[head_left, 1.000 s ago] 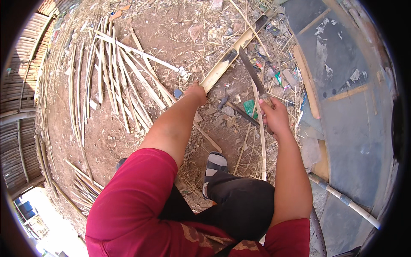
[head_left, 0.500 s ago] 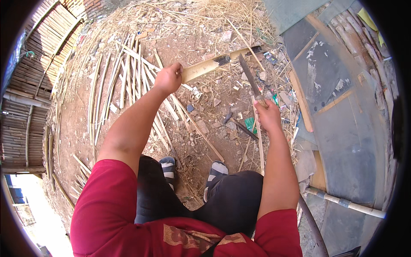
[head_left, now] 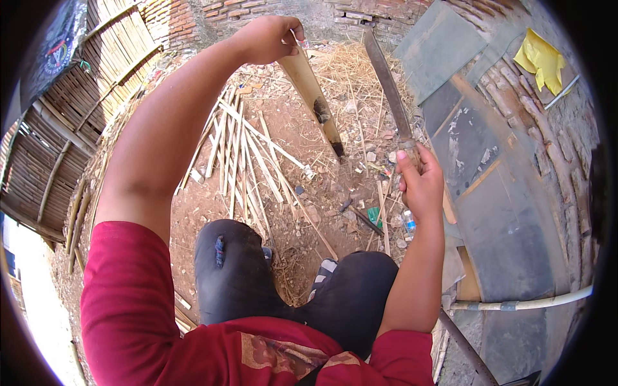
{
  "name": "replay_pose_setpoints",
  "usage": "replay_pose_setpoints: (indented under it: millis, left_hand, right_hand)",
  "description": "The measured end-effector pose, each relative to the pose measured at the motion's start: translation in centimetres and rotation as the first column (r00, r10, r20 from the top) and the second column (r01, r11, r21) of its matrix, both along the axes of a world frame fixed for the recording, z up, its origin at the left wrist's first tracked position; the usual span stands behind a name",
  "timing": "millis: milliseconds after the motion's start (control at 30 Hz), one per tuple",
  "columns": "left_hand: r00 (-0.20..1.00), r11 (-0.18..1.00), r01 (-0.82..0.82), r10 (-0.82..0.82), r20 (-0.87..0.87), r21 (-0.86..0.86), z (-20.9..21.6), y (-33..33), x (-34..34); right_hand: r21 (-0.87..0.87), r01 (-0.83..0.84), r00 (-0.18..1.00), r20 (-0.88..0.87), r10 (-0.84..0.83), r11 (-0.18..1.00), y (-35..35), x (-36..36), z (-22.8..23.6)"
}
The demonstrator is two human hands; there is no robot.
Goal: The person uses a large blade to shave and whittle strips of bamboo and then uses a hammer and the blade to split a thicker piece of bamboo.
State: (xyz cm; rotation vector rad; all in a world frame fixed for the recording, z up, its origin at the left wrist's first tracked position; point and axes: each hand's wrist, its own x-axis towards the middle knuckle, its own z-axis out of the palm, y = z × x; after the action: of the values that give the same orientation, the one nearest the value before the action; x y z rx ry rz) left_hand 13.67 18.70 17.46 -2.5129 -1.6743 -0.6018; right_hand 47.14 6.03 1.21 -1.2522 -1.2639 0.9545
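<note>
Your left hand (head_left: 269,40) is pinching the top end of the bamboo (head_left: 304,80) between thumb and fingers, high and ahead of you. The bamboo is hanging tilted, lower end leaning right; can't tell if it's touching ground. Should be feeling light and stiff, smooth face maybe slippery, split edges likely sharp. Best be gripping near that top end, fingers clear of the blade. Right hand (head_left: 423,183) is wrapping the handle of the knife (head_left: 391,87); blade is pointing up, apart from the bamboo.

Around, left to right: wall (head_left: 90,71) is standing well apart. Sticks (head_left: 226,149) are lying loose left of the bamboo, probably crowding that side. Green scrap (head_left: 374,216) is lying near the right hand. Panel (head_left: 508,219) is flanking your right, possibly limiting swing.
</note>
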Motion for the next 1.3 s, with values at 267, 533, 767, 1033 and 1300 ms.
replay_pose_setpoints:
  millis: [267, 533, 767, 1033, 1300]
  left_hand:
    - [0.982, 0.982, 0.187, -0.187, -0.018, -0.010, 3.2, -1.6, 1.3]
    - [0.915, 0.982, 0.095, -0.022, 0.402, -0.162, 0.8, -2.3, 3.5]
    - [0.692, 0.995, 0.088, -0.025, 0.722, -0.050, -2.7, -1.8, 4.2]
    - [0.577, 0.977, 0.052, -0.200, 0.792, 0.209, -6.1, 0.3, 4.7]
    - [0.582, 0.973, 0.015, -0.194, 0.790, 0.229, -6.8, 0.2, 5.5]
  right_hand:
    - [0.050, -0.117, 0.993, 0.007, 0.117, 0.992, -4.4, -0.6, 3.5]
    - [0.064, -0.106, 0.993, -0.038, 0.108, 0.992, -5.9, -1.6, 3.4]
    - [0.136, -0.153, 0.985, -0.058, 0.162, 0.979, -5.8, -3.1, 4.4]
    - [0.159, -0.140, 0.990, 0.014, 0.139, 0.977, -4.2, -4.6, 5.9]
    - [0.127, -0.135, 0.987, 0.100, 0.123, 0.983, -2.1, -5.6, 6.0]
